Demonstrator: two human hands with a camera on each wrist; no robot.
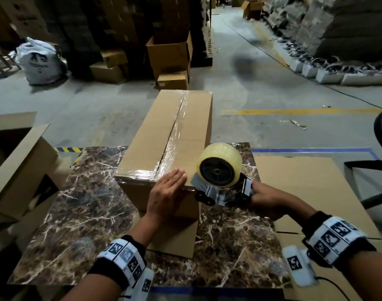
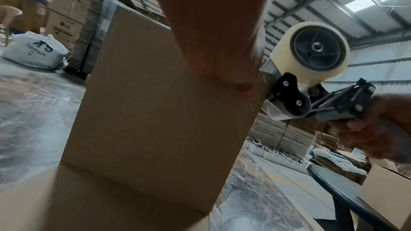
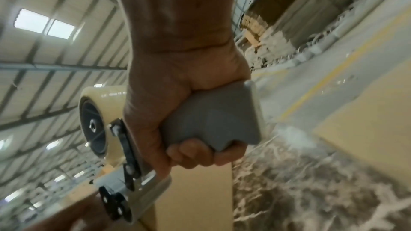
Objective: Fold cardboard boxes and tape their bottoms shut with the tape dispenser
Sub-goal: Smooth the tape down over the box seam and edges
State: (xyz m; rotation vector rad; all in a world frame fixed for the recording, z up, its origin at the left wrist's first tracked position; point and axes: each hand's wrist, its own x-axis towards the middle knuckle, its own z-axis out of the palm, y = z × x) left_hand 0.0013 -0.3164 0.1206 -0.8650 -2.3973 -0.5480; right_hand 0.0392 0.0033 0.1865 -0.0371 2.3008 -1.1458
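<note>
The tape dispenser (image 1: 220,183) was clamped by its grey handle in the right hand (image 1: 265,199) at the near corner of the taped cardboard box (image 1: 164,144), which was pressed flat-fingered by the left hand (image 1: 165,195) on the marble worktop (image 1: 77,213).

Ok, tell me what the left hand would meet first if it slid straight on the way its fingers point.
The left hand lies flat on the box's near top edge, fingers aimed up and right. Straight on, it would probably meet the tape dispenser's front first, though depth is unclear.
</note>
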